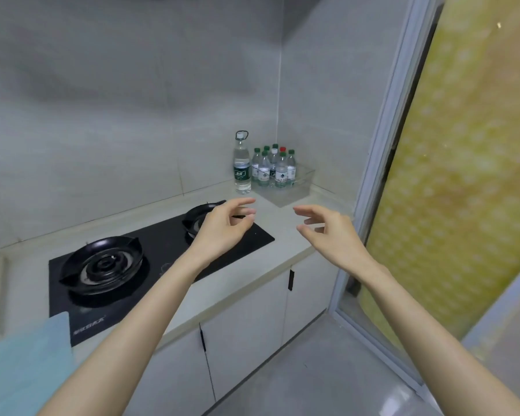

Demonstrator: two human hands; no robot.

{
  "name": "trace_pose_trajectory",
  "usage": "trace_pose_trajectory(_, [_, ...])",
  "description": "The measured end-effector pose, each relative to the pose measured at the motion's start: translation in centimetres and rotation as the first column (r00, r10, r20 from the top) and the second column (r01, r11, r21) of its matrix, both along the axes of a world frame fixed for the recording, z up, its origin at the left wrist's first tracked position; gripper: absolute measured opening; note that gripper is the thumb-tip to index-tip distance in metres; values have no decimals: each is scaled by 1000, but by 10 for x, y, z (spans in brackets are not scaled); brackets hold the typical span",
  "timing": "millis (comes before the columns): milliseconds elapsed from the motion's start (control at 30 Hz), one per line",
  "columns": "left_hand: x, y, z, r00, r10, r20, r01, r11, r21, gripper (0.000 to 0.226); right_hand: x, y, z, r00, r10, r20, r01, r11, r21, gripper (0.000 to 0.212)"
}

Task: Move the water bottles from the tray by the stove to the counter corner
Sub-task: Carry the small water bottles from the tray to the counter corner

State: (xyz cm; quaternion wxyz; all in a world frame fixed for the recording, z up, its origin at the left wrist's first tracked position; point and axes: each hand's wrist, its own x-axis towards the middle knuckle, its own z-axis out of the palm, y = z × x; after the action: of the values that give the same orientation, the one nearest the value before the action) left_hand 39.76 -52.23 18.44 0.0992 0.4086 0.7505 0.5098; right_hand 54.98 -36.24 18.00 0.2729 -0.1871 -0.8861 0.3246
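Hands (222, 225) (330, 232) hover by stove (162, 244), short of bottles (272, 168) in tray (306, 177).

Clear glossy plastic water bottles (272, 171) with paper-looking labels, clear smooth plastic tray (285, 196), pale matt stone-look counter (285, 232), glossy black glass-like stove top (162, 250) with shiny black burner pans (102, 265), smooth pale wall tiles (132, 115), matt white cabinet doors (246, 340), glossy grey floor (327, 370).

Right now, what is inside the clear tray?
Small water bottles stand upright at the back of the tray, mostly green caps, one white, one red. Front ones hide those behind, so no sure count. The big bottle stands outside.
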Motion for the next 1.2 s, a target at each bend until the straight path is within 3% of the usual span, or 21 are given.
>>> trace_pose_trajectory(333, [-111, 180, 3, 1000, -4, -4, 4, 1000, -29, 34, -108, 177, 8, 999, 12, 35, -13, 1000, 25, 35])
trace_pose_trajectory(1033, [-303, 412, -63, 995, 47, 82, -36, 991, -127, 34, -300, 402, -31, 992, 31, 119, -27, 999, -38, 37])
trace_pose_trajectory(1200, [-352, 455, -89, 996, 69, 54, -54, 969, -240, 40, -361, 454, -35, 988, 34, 151, -19, 995, -102, 39])
